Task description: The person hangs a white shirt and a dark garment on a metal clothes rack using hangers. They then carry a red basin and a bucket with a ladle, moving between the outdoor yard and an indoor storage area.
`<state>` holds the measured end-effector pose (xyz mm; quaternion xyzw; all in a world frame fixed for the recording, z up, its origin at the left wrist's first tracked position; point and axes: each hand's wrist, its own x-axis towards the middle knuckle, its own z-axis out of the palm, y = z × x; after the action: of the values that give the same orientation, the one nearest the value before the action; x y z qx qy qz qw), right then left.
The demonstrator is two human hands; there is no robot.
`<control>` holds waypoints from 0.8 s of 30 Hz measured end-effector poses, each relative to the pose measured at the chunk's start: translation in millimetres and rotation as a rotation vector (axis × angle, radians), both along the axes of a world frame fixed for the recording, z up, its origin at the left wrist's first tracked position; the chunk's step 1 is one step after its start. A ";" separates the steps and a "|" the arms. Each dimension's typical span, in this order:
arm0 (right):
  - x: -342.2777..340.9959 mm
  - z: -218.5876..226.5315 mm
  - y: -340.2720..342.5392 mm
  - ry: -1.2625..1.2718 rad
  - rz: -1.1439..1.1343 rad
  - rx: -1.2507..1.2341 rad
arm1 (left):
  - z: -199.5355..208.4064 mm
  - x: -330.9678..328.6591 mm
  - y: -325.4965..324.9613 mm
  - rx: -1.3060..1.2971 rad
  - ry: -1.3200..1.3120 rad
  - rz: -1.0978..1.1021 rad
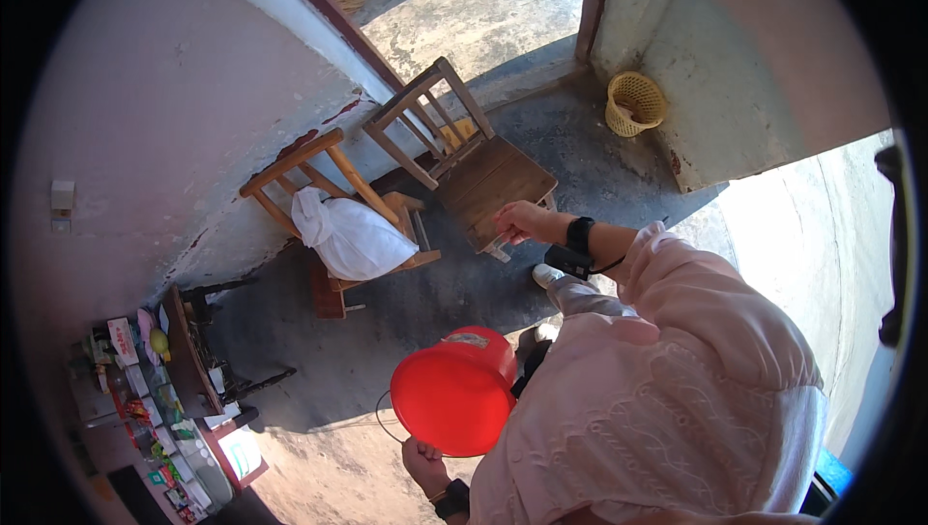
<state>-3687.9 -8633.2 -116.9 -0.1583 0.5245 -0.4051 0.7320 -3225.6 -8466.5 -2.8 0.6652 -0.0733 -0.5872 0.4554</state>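
Note:
A red plastic bucket (452, 399) hangs tilted in front of my body, its mouth turned up toward me. My left hand (425, 467) is closed at its near rim, where the thin wire handle (382, 419) runs in; whether it grips rim or handle is partly hidden. My right hand (525, 222) is held out ahead, fingers loosely bent and a little apart, with nothing visible in them. Beneath or just beyond it is a dark wooden chair (498, 182); I cannot tell whether they touch. Left of that chair, a lighter wooden chair (362, 172) carries a white cloth bundle (353, 238).
A cluttered table (217, 448) with small boxes and packets stands at lower left. A yellow plastic basket (636, 104) sits in the corner by the wall at far right. Beyond the chairs, a doorway opens onto sunlit concrete (474, 17). The peeling wall (174, 119) runs along the left.

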 end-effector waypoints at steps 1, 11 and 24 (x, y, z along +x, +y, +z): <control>2.6 2.9 22.0 0.063 0.015 0.017 | -0.8 -5.0 -10.4 -0.033 0.046 -0.087; 37.2 51.2 279.7 0.391 -0.048 -0.019 | 29.9 -155.6 -26.7 -0.119 0.271 -1.066; -73.7 145.9 514.4 0.082 -0.782 -0.473 | 76.5 -493.1 210.3 -0.400 0.199 -2.321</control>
<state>-3761.6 -8118.8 29.0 -0.1269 0.4666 -0.7529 0.4465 -3718.7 -8256.2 73.7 0.0686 -0.6885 -0.6769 -0.2510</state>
